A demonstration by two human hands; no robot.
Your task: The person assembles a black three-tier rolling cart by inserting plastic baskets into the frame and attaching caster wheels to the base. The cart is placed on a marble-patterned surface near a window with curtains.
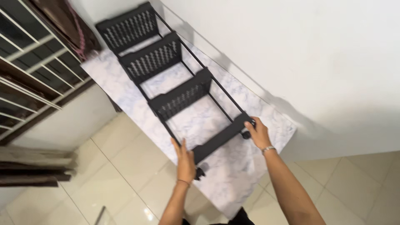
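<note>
From the head camera, a black tiered rack (175, 79) lies on its side along the marble-patterned table (233, 175), stretching from the near edge to the far left corner by the window grille (29, 71). The left hand (185, 160) has its grip clenched on the rack's near bottom frame beside a caster wheel (200, 173). The right hand (259, 133) grasps the frame's other end, next to the white wall (312, 54).
</note>
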